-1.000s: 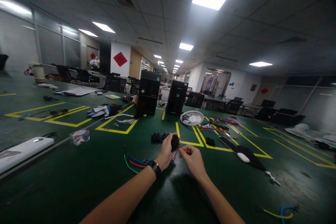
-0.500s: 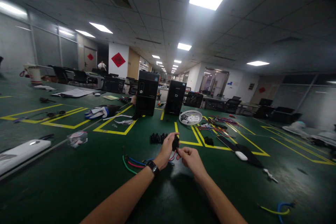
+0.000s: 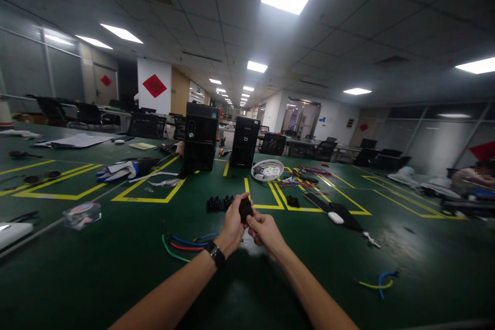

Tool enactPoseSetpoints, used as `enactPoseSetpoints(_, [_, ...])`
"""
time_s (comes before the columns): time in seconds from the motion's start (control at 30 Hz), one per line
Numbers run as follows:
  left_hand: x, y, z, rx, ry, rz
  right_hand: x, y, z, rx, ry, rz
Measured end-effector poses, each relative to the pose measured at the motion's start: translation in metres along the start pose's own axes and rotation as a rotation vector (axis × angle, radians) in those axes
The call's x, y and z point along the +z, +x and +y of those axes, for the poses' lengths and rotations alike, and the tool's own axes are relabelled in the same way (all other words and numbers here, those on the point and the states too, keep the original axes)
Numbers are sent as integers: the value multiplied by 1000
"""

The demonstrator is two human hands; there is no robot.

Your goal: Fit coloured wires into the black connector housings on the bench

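My left hand [image 3: 231,228] is closed around a small black block-shaped part [image 3: 245,209], thumb and fingers on its sides. At the lower right of that part, the fingers of my right hand [image 3: 263,231] are pinched together and touch it. The red wire that showed between both hands a moment ago is hidden by my fingers now. Just behind my left hand lies a black row of similar parts [image 3: 219,203]. Loose blue, red and green wires [image 3: 185,245] rest on the green table beside my left wrist, which wears a black watch.
Two black computer towers [image 3: 200,136] stand ahead, with a white basket [image 3: 267,170] to their right. Beyond it lies a heap of coloured wires [image 3: 305,178]. A small black part [image 3: 293,200], gloves [image 3: 121,170] and a clear bag [image 3: 82,214] also lie on the table [image 3: 247,299].
The view has swung to the right, so everything sits further left. My hands have drawn closer together, the black part has turned towards me, and the red wire between them has gone from sight.
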State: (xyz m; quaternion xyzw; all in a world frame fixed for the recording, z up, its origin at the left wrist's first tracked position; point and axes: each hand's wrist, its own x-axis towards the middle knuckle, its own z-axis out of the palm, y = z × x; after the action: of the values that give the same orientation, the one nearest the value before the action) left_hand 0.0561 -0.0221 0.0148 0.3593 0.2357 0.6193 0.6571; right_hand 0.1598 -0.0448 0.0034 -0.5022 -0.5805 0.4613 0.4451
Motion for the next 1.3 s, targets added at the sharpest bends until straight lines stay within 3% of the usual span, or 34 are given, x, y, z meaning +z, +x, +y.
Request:
enactPoseSetpoints(0.1, [-3,-3,7,35,129,-58,2,-3,1,-36,-51,-32])
enactPoseSetpoints(0.2, [-15,0,14,244,473,-136,-1,-5,-3,-91,-133,-29])
enactPoseSetpoints(0.3, [-24,5,15,393,629,-102,-8,-4,-12,-154,-219,-7])
enactPoseSetpoints(0.4, [-23,13,8,376,527,30,-8,-4,-20,-235,-298,50])
enactPoseSetpoints(0.53, [-18,27,3,335,258,213,9,-6,-19,-367,-412,138])
enactPoseSetpoints(0.6, [-20,31,7,363,194,327,18,-6,-16,-416,-471,140])
enactPoseSetpoints(0.67, [-25,32,15,432,218,365,22,-6,-17,-446,-517,134])
enactPoseSetpoints(0.83, [-31,25,22,605,489,105,11,-8,-23,-490,-587,165])
enactPoseSetpoints(0.9, [-28,26,18,569,459,116,9,-10,-20,-494,-619,166])
enactPoseSetpoints(1.03, [-27,30,16,513,319,252,17,-14,-10,-475,-690,172])
enactPoseSetpoints(1.2, [-32,25,28,675,580,43,18,-12,-15,-478,-715,192])
enactPoseSetpoints(1.3, [-23,26,25,632,514,20,11,-11,-18,-493,-706,206])
